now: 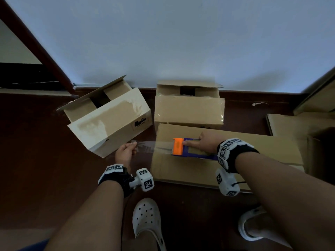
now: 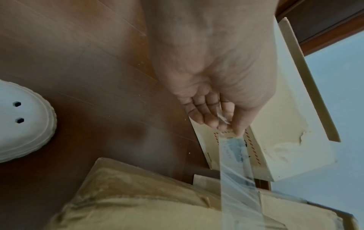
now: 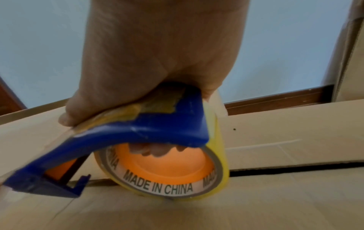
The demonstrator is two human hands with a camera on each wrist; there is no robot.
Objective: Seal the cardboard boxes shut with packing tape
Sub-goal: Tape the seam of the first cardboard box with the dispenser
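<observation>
While the tape dispenser (image 1: 188,148) is gripped by the right hand (image 1: 206,143) on the closed cardboard box (image 1: 253,153) and the clear tape (image 1: 146,146) end is pinched by the left hand (image 1: 125,153), wrinkling is judged likely if tension slackens.

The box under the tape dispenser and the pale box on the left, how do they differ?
The box under the tape dispenser lies flat with its flaps folded shut, while the pale box sits tilted with its flaps open. The first is brown and has clear tape stretched off its edge; the second is lighter, with patchy marks on its side. Both are cardboard.
</observation>
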